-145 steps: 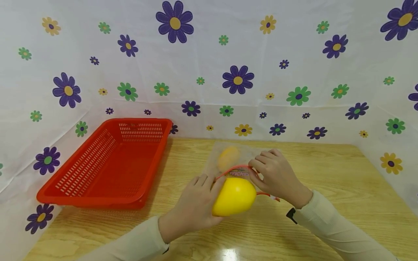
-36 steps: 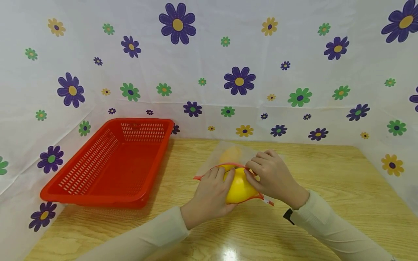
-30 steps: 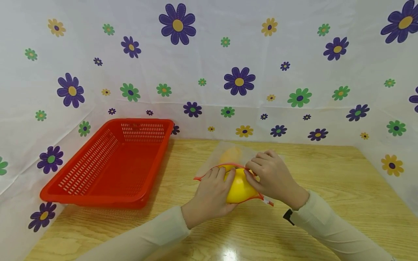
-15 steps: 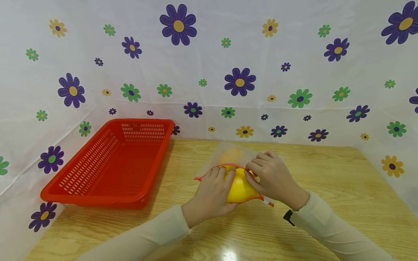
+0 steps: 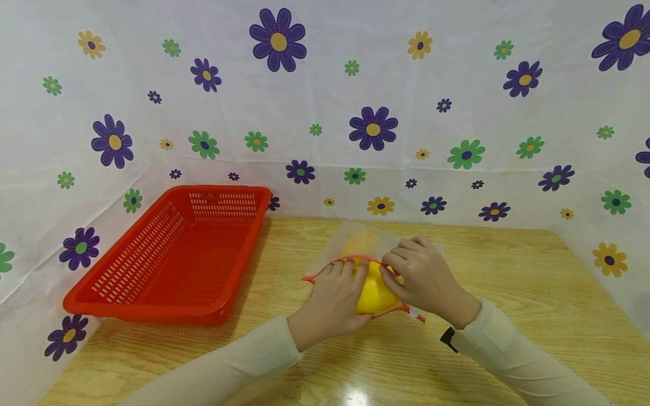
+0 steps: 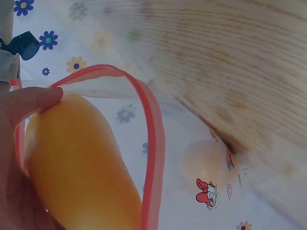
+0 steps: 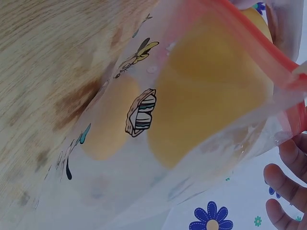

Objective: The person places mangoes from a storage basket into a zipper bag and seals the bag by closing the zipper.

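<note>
My left hand (image 5: 330,304) grips a smooth yellow mango (image 5: 374,294), fingers over its far left side. The mango lies partly inside the mouth of a translucent zip bag (image 5: 329,252) with a red zip rim. In the left wrist view, the rim arches around the mango (image 6: 84,163). My right hand (image 5: 424,276) pinches the bag's rim at the right side of the mouth. Deeper in the bag rests a second yellow-orange fruit (image 5: 359,242), blurred by the plastic. Cartoon prints, including a sandwich (image 7: 141,113), mark the bag in the right wrist view.
A red slotted plastic basket (image 5: 223,282) stands on the left of the wooden table (image 5: 497,270). A white cloth (image 5: 315,96) with printed flowers hangs behind and at both sides. A dark strap end (image 5: 449,338) sticks out by the right cuff.
Since the oldest frame, the left hand has moved right and forward, bringing the mango from before the bag into its mouth. Lately it has slid slightly deeper. The right hand has barely moved.
</note>
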{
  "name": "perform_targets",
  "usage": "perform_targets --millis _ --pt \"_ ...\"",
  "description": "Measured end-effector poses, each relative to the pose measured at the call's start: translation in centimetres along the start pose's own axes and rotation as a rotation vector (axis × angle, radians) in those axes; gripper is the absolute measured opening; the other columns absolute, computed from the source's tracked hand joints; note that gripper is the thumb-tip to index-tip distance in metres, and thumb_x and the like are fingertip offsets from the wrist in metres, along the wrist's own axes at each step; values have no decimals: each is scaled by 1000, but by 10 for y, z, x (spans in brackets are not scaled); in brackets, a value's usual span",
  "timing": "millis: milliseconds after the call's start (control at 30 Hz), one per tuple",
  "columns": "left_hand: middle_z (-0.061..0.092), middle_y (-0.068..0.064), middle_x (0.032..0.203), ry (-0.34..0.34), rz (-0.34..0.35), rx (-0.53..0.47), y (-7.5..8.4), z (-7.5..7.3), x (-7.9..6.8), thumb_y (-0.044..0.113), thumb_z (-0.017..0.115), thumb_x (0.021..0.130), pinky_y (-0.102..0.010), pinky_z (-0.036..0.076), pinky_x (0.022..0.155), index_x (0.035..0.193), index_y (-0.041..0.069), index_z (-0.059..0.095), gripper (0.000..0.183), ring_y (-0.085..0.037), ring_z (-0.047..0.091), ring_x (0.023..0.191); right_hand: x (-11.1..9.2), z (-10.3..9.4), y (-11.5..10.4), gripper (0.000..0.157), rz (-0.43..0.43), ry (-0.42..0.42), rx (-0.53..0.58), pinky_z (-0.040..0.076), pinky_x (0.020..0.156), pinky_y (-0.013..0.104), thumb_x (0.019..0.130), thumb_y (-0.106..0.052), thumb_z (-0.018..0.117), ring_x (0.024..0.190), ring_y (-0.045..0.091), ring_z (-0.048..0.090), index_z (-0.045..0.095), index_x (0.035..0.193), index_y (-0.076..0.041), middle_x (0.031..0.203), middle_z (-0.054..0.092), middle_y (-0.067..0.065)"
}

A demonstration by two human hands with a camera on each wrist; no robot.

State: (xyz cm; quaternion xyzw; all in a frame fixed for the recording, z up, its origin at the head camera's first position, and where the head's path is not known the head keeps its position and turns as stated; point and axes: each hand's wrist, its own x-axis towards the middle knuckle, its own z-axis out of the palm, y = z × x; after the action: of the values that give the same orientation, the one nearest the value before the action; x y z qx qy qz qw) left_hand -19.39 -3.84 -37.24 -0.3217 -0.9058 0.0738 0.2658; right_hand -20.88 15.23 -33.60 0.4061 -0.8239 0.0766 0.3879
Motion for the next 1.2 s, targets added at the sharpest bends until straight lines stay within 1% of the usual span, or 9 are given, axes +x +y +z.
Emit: perform_targets --millis 233,467,767,867,1000,1100,1200 --pt "62 -9 108 -45 8 -2 1 1 2 66 66 68 -32 52 78 125 9 49 82 -22 62 89 0 0 -1 10 6 -3 4 44 67 33 73 -19 72 61 15 54 66 72 -11 65 66 0" --pt "63 -7 106 -84 3 -7 3 1 5 66 65 69 -32 52 77 124 10 50 80 -22 63 89 0 0 -1 11 1 -3 -9 44 68 34 74 -19 71 62 16 54 65 72 -10 64 65 0" --pt "64 -7 108 -114 0 -23 4 2 8 65 65 69 -32 53 76 126 10 50 81 -22 64 89 -1 0 -1 11 2 -10 -15 45 68 34 74 -19 72 63 16 55 65 73 -10 65 66 0" --pt "63 -8 111 -146 0 -26 5 2 10 65 64 70 -32 53 76 128 10 50 82 -22 64 90 -1 0 -1 11 2 -12 -15 45 68 34 74 -20 72 63 16 55 66 73 -10 65 66 0" --pt "62 -7 112 -186 0 -26 6 2 12 66 64 70 -31 53 68 131 10 48 84 -21 65 87 0 0 -1 11 1 -10 -13 45 69 34 74 -20 72 62 16 54 66 72 -10 65 65 -1" --pt "61 -7 112 -218 -1 -23 6 2 13 67 63 70 -29 52 59 133 12 46 85 -19 64 83 1 1 -1 11 -3 -5 -11 45 69 34 74 -20 71 62 15 54 65 72 -11 64 65 -1" --pt "61 -6 112 -241 -4 -15 7 3 14 69 62 70 -28 50 54 134 13 44 86 -18 64 80 2 1 -1 11 -11 0 -12 44 69 34 74 -20 71 62 15 54 65 72 -11 64 65 -1"
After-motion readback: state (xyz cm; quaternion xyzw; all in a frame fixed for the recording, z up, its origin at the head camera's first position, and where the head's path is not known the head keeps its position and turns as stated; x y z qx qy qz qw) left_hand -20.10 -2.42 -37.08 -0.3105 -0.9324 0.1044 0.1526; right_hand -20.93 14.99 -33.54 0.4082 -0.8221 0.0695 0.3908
